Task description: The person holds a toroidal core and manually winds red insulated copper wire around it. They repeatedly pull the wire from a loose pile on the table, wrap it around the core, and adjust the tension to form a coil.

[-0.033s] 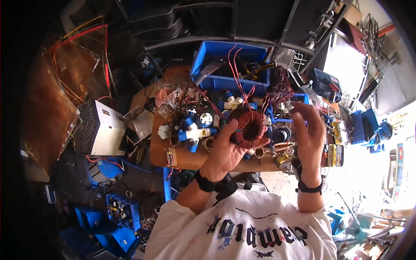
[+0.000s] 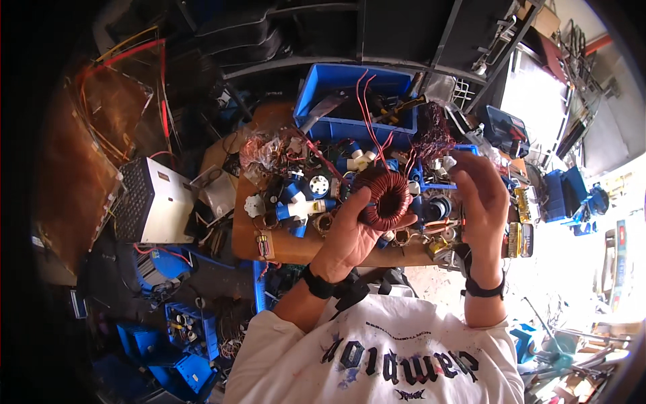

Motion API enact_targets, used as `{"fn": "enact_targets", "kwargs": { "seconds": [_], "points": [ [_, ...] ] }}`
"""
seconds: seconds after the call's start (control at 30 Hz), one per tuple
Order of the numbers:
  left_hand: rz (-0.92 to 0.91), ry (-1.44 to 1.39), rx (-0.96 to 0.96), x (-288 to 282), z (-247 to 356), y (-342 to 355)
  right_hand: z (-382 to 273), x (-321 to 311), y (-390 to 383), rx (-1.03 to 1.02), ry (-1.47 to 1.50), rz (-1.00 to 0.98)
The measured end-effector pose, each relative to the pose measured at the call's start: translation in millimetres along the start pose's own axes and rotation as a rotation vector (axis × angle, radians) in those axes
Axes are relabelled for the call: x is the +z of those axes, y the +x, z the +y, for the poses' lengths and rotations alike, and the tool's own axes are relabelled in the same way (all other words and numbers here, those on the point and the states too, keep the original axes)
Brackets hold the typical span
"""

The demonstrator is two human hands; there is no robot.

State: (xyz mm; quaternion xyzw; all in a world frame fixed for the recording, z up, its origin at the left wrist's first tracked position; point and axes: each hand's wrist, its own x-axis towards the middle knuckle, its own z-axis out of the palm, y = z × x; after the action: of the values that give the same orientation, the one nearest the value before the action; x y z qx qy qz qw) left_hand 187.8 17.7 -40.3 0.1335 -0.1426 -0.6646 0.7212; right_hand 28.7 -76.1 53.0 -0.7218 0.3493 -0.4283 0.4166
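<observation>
Ring-shaped coil of copper-red wire sits in the person's left hand, above the near part of the work table. That hand is closed on it, the thumb over its left side and the fingers beneath, with the dark central hole turned toward the camera. To the right of the coil and apart from it, the right hand is raised with bent fingers; whether its thumb and fingertips meet, or pinch anything thin, I cannot tell. A black wristband circles the left wrist, and a similar one the right.

Long thin red wires rise from behind the coil's far edge and cross in front of an open blue plastic bin. Left of the coil lie a white-and-blue cross-shaped fitting and a round white disc with dark holes. All these stand on a brown wooden table crowded with small parts. Farther left is a boxy unit with a pale front panel; a small blue crate of parts sits lower down.
</observation>
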Motion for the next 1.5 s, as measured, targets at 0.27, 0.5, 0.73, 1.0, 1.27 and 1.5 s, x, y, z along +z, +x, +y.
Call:
{"fn": "enact_targets", "kwargs": {
  "seconds": [0.27,0.5,0.73,1.0,1.27,1.5],
  "points": [
    [0.094,0.358,0.141,3,-15,-4,-26,44,31,0.113,0.469,-0.328],
    [0.119,0.358,0.180,4,-14,-13,-16,41,3,0.075,0.745,-0.210],
    [0.026,0.076,0.133,11,1,-12,1,46,-35,-0.222,0.932,-0.108],
    [-0.010,0.291,0.117,8,-1,-8,22,51,-50,-0.343,0.830,0.005],
    [0.044,0.335,0.154,16,-3,-8,-1,25,-33,-0.057,0.859,-0.032],
    [0.041,0.353,0.229,17,-2,-13,-5,-16,-39,0.279,0.489,-0.085]
  ]
}}
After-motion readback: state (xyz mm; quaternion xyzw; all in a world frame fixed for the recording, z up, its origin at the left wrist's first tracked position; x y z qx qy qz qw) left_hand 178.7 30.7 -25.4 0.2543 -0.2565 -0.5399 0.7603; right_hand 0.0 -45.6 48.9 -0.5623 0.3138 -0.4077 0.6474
